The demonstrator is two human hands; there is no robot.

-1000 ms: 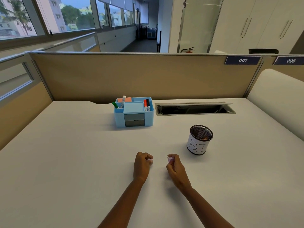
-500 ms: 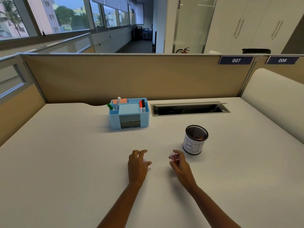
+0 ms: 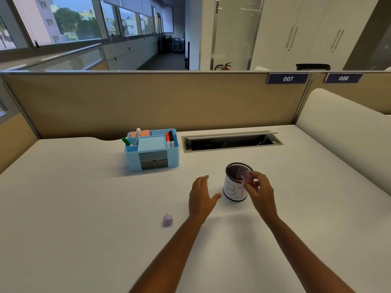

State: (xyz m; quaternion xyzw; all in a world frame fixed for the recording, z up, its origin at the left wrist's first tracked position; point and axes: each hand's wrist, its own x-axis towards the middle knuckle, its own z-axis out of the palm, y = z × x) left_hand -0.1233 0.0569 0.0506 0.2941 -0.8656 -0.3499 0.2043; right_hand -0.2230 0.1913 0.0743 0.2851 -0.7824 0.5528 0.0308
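A black mesh cup point(image 3: 232, 187) with a white paper label stands on the white desk point(image 3: 84, 208). My right hand point(image 3: 259, 192) pinches a small clear pinkish piece point(image 3: 247, 177) right over the cup's near rim. My left hand point(image 3: 201, 196) hovers just left of the cup with its fingers spread and holds nothing. A small lilac object point(image 3: 168, 219) lies on the desk to the left of my left wrist.
A light blue desk organizer point(image 3: 152, 152) with markers and sticky notes stands at the back. Right of it is an open cable slot point(image 3: 231, 141) in the desk. Tan partition walls point(image 3: 148, 102) close off the back and left; a padded white panel point(image 3: 349, 127) borders the right.
My right hand lifted the pinkish piece from the desk up to the cup's rim. My left hand opened and moved toward the cup, leaving the lilac object on the desk.
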